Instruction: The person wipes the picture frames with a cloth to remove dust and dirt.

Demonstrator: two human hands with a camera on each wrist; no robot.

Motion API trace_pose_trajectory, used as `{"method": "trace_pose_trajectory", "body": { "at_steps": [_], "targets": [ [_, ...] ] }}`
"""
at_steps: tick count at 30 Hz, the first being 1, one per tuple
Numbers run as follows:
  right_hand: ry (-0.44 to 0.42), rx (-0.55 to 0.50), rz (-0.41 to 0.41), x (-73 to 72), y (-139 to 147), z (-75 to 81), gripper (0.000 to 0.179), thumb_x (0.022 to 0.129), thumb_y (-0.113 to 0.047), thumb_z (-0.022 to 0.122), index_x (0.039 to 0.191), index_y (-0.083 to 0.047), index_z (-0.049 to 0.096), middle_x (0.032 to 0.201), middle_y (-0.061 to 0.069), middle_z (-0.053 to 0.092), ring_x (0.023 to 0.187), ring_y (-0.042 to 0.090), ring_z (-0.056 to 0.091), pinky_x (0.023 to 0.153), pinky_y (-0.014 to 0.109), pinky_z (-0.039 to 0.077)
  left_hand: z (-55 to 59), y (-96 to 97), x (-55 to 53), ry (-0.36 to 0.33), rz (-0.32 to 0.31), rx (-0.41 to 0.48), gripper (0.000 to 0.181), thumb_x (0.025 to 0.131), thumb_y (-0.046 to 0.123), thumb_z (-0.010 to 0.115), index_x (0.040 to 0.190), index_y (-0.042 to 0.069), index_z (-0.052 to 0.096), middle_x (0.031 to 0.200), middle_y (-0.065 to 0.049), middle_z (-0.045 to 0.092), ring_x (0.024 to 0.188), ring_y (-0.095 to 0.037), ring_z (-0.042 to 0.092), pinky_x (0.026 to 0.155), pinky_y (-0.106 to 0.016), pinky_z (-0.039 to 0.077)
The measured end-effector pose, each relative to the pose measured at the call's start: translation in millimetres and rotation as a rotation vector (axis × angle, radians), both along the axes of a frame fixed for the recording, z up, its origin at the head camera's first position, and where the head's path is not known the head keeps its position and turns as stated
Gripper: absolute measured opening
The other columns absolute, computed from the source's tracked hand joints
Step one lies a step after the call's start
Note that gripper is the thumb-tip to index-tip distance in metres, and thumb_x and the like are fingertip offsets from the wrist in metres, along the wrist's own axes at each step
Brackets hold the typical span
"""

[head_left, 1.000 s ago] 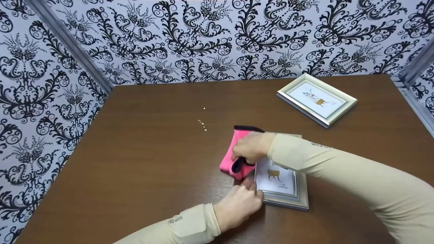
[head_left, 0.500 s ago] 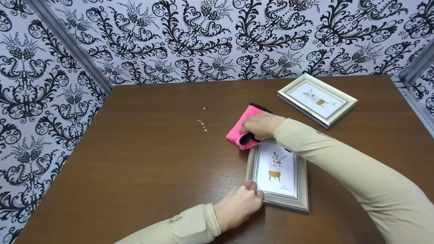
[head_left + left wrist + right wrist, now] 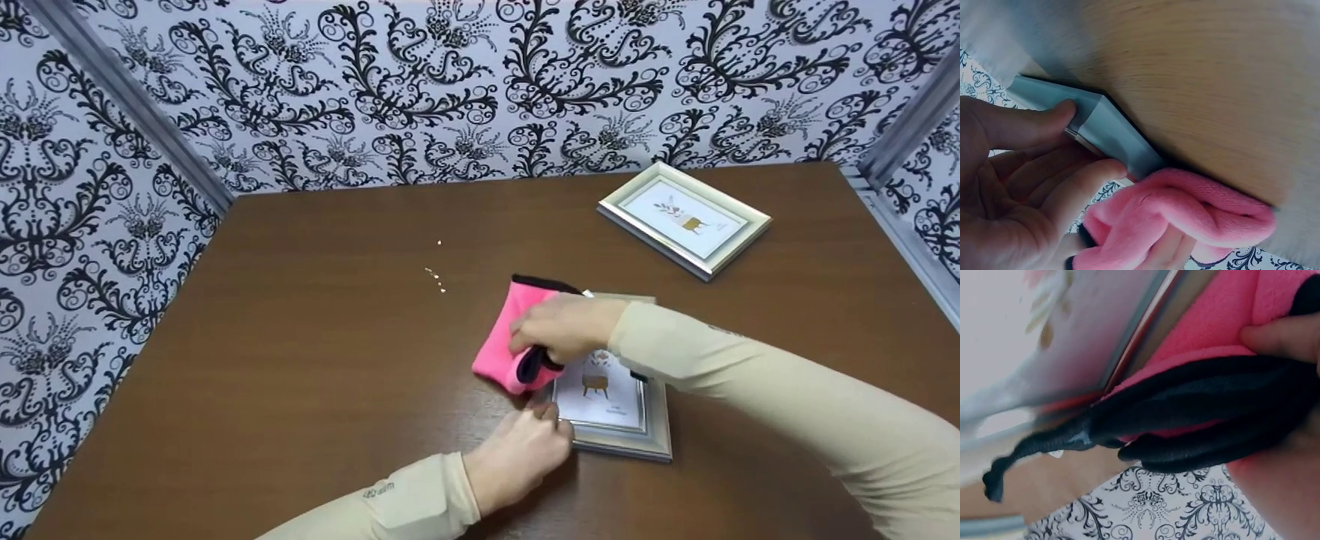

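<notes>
A silvery-cream picture frame point(image 3: 658, 420) lies face up on the brown table, with a potted-plant print in it. At its near left corner my left hand point(image 3: 521, 454) grips the edge. In the left wrist view the thumb lies against the frame's outer side point(image 3: 1112, 132), and the other fingers reach over its face. My right hand point(image 3: 566, 326) holds a bunched pink cloth point(image 3: 499, 345) with black edging against the frame's left side. The right wrist view has the cloth's black edging point(image 3: 1202, 399) close up, beside the frame's inner border. Hand and sleeve hide the frame's upper part.
A second picture frame point(image 3: 684, 217) lies at an angle towards the back right. Several small whitish crumbs point(image 3: 436, 277) dot the table point(image 3: 315, 337) left of the cloth. Patterned black-and-white walls point(image 3: 420, 90) stand behind and at the sides.
My right hand slid the cloth up the frame's left side to the far corner, then back down towards my left hand. My left hand kept its grip. The head view shifted slightly.
</notes>
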State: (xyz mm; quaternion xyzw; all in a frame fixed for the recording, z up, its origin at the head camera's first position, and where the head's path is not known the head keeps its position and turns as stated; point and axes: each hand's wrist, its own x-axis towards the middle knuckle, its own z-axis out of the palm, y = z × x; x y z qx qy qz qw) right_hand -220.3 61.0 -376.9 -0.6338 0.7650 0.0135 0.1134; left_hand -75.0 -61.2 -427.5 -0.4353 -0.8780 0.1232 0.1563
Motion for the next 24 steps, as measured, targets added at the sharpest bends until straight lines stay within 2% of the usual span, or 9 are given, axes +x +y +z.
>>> {"method": "trace_pose_trajectory", "body": {
  "at_steps": [3,6,11,14,19,22,24],
  "targets": [
    [-0.010,-0.097,0.002,6.0,10.4,2.9,0.033,0.078,0.007,0.064,0.103,-0.013,0.069,0.100,0.002,0.065,0.093,0.021,0.062,0.087,0.035,0.049,-1.0,2.3,1.2,0.032,0.024,0.020,0.012,0.071,0.015,0.075,0.079,0.016,0.066,0.075,0.000,0.059,0.068,-0.011,0.055,0.047,-0.022,0.049],
    [-0.005,-0.170,-0.043,9.0,23.2,10.5,0.044,0.078,0.008,0.065,0.117,-0.013,0.068,0.114,0.004,0.065,0.110,0.022,0.059,0.097,0.039,0.045,-2.0,4.4,1.7,0.050,0.048,0.038,0.010,0.073,0.015,0.074,0.078,0.016,0.066,0.075,0.001,0.059,0.066,-0.010,0.055,0.045,-0.021,0.048],
    [0.015,-0.301,-0.150,9.5,49.9,31.5,0.052,0.074,-0.002,0.078,0.123,-0.013,0.065,0.124,0.006,0.062,0.118,0.026,0.055,0.096,0.045,0.045,-5.1,6.3,-1.3,0.069,0.069,0.076,0.009,0.071,0.010,0.071,0.075,0.015,0.065,0.073,0.000,0.057,0.065,-0.010,0.053,0.047,-0.021,0.049],
    [0.012,-0.381,-0.194,9.3,70.3,43.3,0.054,0.071,-0.007,0.081,0.123,-0.011,0.064,0.125,0.007,0.061,0.119,0.026,0.054,0.095,0.046,0.046,-4.2,5.6,-3.9,0.035,0.073,0.096,0.014,0.066,0.010,0.075,0.076,0.013,0.065,0.073,0.000,0.057,0.065,-0.010,0.054,0.048,-0.021,0.051],
    [0.011,-0.489,-0.239,10.3,109.3,57.5,0.051,0.072,-0.002,0.079,0.121,-0.009,0.064,0.122,0.005,0.062,0.114,0.024,0.056,0.095,0.044,0.046,-1.4,2.0,-11.2,-0.039,0.079,0.094,0.025,0.061,0.013,0.083,0.079,0.009,0.066,0.074,-0.002,0.058,0.065,-0.012,0.056,0.049,-0.021,0.052],
    [0.046,-0.520,-0.284,12.9,132.7,61.8,0.054,0.070,0.004,0.078,0.121,-0.009,0.064,0.121,0.006,0.062,0.113,0.026,0.056,0.093,0.046,0.046,-0.6,-1.1,-18.4,-0.076,0.084,0.106,0.025,0.062,0.010,0.082,0.080,0.008,0.066,0.073,-0.003,0.059,0.065,-0.013,0.058,0.049,-0.022,0.052],
    [0.076,-0.517,-0.341,15.5,147.0,61.9,0.058,0.069,0.007,0.077,0.123,-0.010,0.063,0.121,0.007,0.061,0.113,0.028,0.056,0.091,0.049,0.047,-0.6,-3.7,-24.4,-0.106,0.088,0.117,0.024,0.062,0.008,0.082,0.081,0.007,0.066,0.074,-0.004,0.060,0.065,-0.014,0.059,0.050,-0.023,0.052]
  ]
}}
